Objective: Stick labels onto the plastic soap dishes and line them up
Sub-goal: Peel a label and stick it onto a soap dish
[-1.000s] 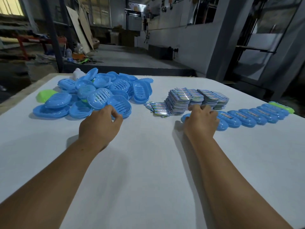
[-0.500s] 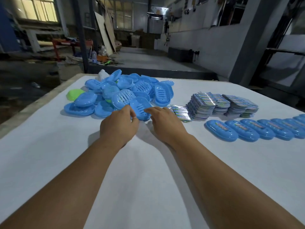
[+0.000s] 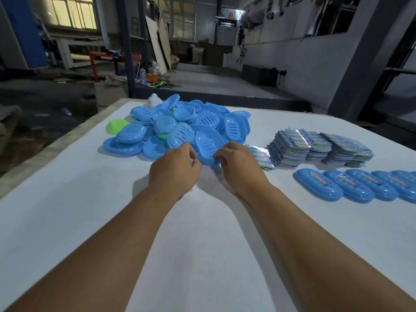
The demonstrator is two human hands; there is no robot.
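I pinch a blue soap dish [image 3: 208,144] at the near edge of the pile [image 3: 180,122], left hand [image 3: 174,171] and right hand [image 3: 238,170] each gripping an end. Next, I judge, lift it clear toward the label stacks [image 3: 315,147] right of the pile.

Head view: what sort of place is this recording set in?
Most likely a small factory or workshop packing station. A heap of identical blue soap dishes, stacks of printed labels and a row of labelled dishes lie on a white worktable, with bare concrete floor beyond.
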